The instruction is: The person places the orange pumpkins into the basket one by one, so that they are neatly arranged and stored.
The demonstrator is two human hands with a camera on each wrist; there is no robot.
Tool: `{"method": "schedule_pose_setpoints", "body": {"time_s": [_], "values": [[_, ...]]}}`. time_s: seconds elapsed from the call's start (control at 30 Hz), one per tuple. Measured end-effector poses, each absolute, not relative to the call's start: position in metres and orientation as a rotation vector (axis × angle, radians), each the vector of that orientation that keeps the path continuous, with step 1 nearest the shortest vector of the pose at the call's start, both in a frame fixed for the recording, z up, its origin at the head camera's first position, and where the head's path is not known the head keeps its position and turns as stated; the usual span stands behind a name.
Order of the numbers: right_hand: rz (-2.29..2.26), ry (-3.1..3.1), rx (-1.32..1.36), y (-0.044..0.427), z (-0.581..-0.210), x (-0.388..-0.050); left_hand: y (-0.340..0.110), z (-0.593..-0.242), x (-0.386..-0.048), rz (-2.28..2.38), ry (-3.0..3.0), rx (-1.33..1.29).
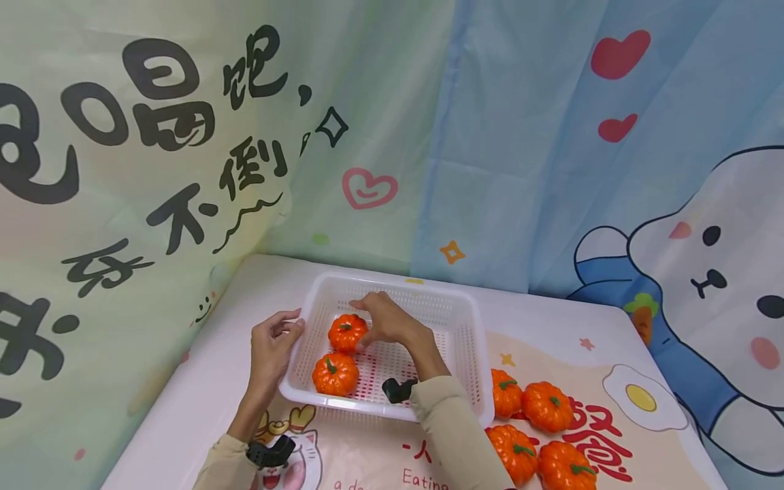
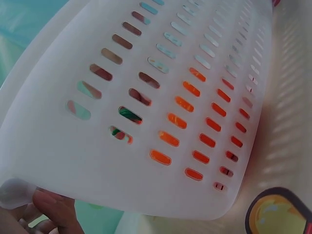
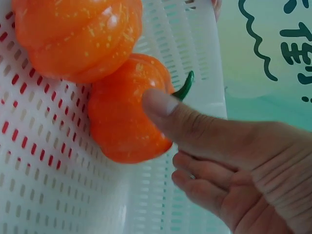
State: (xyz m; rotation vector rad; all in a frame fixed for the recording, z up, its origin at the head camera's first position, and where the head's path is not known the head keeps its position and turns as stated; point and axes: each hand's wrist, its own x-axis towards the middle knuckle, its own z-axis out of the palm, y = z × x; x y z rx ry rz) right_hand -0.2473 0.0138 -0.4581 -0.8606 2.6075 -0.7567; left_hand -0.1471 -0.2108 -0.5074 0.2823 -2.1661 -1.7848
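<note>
Two Pumpkins at the Basket's Left Side, a Parted Hand About One

The left hand (image 1: 273, 347) gripped the left rim of a white basket (image 1: 343, 403) between thumb and fingers. The right hand (image 1: 392, 323) reached in over the front rim, thumb and fingers parted in a wide curve about the farther pumpkin (image 1: 346, 333); whether the thumb pressed on it could not be told.

Nearest the viewer, two pale sleeves (image 1: 229, 463) rose from below, a black mount (image 1: 272, 452) at each wrist. Four more pumpkins (image 1: 547, 406) stood on the table (image 1: 208, 381) just right of the basket, whose right wall partly hid the leftmost, so contact there could not be judged.

Inside, the nearer pumpkin (image 1: 335, 374) sat close to the front-left corner, with the farther one right behind it, its green stem jutting past the thumb. Both kept near the left wall; orange showed through its slots. The widest room lay to their right, where the perforated floor ran under the right forearm to the opposite wall.

Outside, a band of white tabletop separated the left rim from the table's left edge, broadening toward the viewer. Behind the back rim only a thin strip remained, narrowing rightward, before the printed curtain (image 1: 380, 82), with black lettering at left and a cartoon bear (image 1: 735, 252) at right.
</note>
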Motion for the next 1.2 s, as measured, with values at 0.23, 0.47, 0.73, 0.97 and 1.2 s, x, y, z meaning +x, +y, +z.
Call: {"method": "schedule_pose_setpoints", "body": {"time_s": [0.23,0.47,0.73,0.97,1.2], "values": [[-0.798,2.629,-0.812,0.030,-0.445,-0.240,-0.207,-0.507,-0.150,-1.773,-2.186,0.273],[-0.803,2.688,-0.795,0.050,-0.430,-0.227,-0.208,-0.506,-0.151,-1.759,-2.186,0.286],[-0.851,2.713,-0.760,0.070,-0.411,-0.210,-0.210,-0.506,-0.148,-1.732,-2.211,0.283],[-0.851,2.763,-0.750,0.089,-0.405,-0.197,-0.211,-0.504,-0.146,-1.734,-2.225,0.289],[-0.858,2.826,-0.727,0.112,-0.403,-0.188,-0.210,-0.504,-0.145,-1.740,-2.223,0.279]]}}
